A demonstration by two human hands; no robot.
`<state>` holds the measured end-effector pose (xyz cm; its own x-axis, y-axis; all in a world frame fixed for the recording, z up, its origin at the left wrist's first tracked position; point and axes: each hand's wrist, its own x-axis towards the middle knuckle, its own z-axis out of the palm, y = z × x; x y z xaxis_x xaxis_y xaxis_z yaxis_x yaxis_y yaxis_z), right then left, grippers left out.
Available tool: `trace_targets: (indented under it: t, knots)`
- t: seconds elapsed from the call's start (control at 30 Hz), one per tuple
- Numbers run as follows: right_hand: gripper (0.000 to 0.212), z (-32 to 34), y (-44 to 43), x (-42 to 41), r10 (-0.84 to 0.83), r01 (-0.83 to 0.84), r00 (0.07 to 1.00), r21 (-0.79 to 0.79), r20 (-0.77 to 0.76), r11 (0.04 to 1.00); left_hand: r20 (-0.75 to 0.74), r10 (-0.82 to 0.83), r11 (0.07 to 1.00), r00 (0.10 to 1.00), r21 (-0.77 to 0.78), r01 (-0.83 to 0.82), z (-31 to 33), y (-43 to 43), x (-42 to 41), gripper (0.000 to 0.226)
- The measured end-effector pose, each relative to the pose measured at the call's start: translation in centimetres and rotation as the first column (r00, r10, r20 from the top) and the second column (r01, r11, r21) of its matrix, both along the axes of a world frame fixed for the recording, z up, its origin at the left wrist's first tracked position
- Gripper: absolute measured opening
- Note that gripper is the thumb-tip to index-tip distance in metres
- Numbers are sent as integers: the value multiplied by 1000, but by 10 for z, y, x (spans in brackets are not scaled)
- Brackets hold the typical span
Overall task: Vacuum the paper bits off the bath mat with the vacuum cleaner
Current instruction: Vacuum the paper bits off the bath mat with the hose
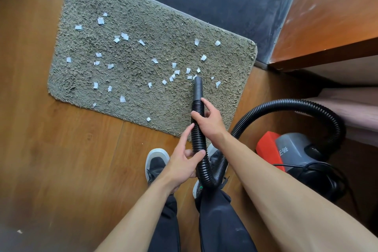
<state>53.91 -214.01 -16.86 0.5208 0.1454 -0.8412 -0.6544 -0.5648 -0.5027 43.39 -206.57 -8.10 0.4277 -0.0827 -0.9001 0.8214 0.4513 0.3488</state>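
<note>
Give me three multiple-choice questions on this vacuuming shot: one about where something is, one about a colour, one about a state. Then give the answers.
1. Where is the nozzle tip?
A. on the wooden floor
B. at the bath mat, among paper bits
C. raised to the wall

2. What colour is the hose?
A. black
B. white
C. red

3. What is the right hand doing?
A. hanging free
B. pressing the mat flat
C. gripping the hose

Answers:
1. B, the tip points into the pile beside white scraps.
2. A, its ribbed length is black throughout.
3. C, its fingers curl round the hose.
</note>
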Motion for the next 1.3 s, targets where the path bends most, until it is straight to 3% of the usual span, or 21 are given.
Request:
trace_targets:
  t: [0.73,1.13,1.3]
  knots:
    - [65,4,12,2,81,-83,996,66,36,994,0,53,999,999,7,-53,1,6,-4,72]
    - [60,1,-30,5,-139,140,990,-24,35,990,16,-166,986,986,-16,167,-5,-7,15,72]
    - [58,0,-43,2,-207,208,978,-16,23,978,31,-184,982,983,-47,185,-5,-15,17,72]
